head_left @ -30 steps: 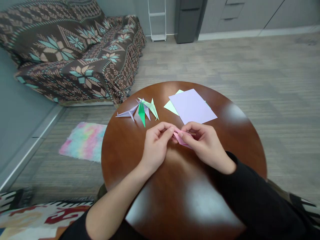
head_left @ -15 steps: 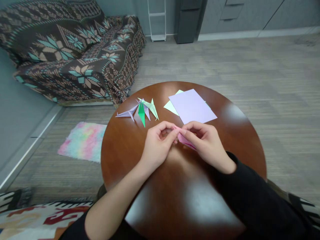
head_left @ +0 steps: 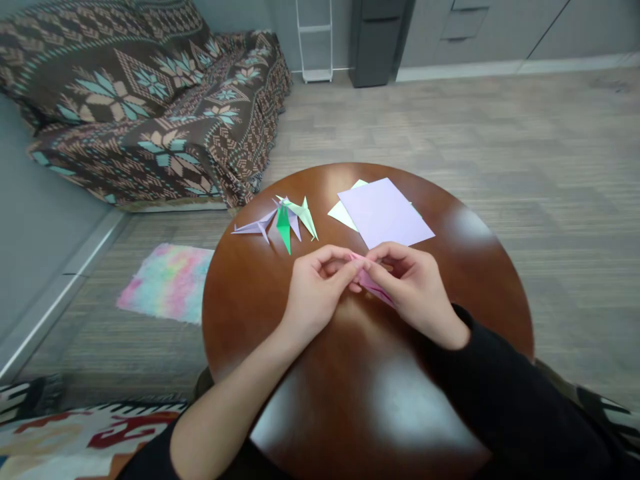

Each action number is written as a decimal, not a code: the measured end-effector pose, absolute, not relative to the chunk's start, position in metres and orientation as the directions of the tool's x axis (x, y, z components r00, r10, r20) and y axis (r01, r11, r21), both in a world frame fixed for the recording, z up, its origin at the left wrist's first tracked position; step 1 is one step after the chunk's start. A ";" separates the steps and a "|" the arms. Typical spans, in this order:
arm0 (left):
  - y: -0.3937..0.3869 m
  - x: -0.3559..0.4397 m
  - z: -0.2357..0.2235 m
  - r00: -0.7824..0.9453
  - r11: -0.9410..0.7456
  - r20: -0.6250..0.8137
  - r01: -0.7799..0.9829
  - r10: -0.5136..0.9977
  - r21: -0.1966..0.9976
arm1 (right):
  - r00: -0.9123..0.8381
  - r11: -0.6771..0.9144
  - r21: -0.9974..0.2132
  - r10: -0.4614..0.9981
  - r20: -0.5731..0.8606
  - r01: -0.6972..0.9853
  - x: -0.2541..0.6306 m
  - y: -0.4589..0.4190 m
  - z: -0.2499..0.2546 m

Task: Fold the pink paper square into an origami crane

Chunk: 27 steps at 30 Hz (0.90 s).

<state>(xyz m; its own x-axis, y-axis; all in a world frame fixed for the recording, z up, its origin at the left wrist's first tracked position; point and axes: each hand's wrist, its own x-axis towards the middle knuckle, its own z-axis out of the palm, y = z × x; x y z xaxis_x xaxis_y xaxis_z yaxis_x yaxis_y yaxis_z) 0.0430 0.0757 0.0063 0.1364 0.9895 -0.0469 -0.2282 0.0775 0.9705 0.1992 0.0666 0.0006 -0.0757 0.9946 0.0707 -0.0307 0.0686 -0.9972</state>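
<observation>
A piece of folded pink paper [head_left: 374,287] is held above the middle of the round table, pinched between both hands. My left hand [head_left: 319,280] grips its left end with thumb and fingers. From the other side my right hand [head_left: 411,283] is closed on the paper, thumb on top, and covers much of it. The two thumb tips almost meet at its upper edge. Beyond the left hand lie several folded paper cranes: a dark green one [head_left: 283,229], a pale green one [head_left: 304,215] and a lilac one [head_left: 256,227].
Past my right hand, a lilac paper sheet [head_left: 387,213] lies over a pale green sheet [head_left: 343,215] on the brown round table [head_left: 480,287]. A sofa [head_left: 165,127] with a patterned cover stands at the far left. On the floor is a fluffy pastel rug [head_left: 165,283].
My left thumb has slid a little to the right along the pink paper, toward the right thumb. The pink paper has turned slightly. Cranes and sheets have stayed put.
</observation>
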 end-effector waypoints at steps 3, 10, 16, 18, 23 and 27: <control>0.076 0.043 0.005 0.112 0.093 -0.068 -0.226 0.991 0.970 | -0.068 0.099 -0.995 0.993 0.100 -0.022 0.198 0.066 -0.001; 0.077 0.042 -0.002 0.123 0.121 -0.086 -0.311 0.989 0.943 | -0.071 0.132 -0.990 0.989 0.129 0.045 0.197 0.065 -0.005; 0.076 0.041 -0.001 0.118 0.122 -0.085 -0.357 0.989 0.926 | -0.078 0.160 -0.981 0.985 0.153 0.106 0.196 0.065 -0.006; 0.076 0.040 -0.002 0.110 0.106 -0.072 -0.348 0.991 0.932 | -0.085 0.163 -0.978 0.985 0.153 0.129 0.196 0.065 -0.004; 0.077 0.040 -0.004 0.121 0.045 -0.008 -0.305 0.993 0.951 | -0.092 0.159 -0.975 0.985 0.146 0.156 0.195 0.065 -0.002; 0.077 0.041 -0.002 0.117 0.024 0.009 -0.277 0.993 0.961 | -0.075 0.151 -0.977 0.987 0.141 0.149 0.195 0.065 -0.004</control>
<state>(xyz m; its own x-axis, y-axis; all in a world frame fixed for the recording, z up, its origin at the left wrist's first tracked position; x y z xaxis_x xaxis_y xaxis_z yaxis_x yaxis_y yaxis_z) 0.0412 0.0773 -0.0024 0.1171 0.9931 0.0090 -0.2767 0.0239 0.9607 0.1953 0.0654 -0.0038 -0.0751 0.9872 0.1409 0.1489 0.1508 -0.9773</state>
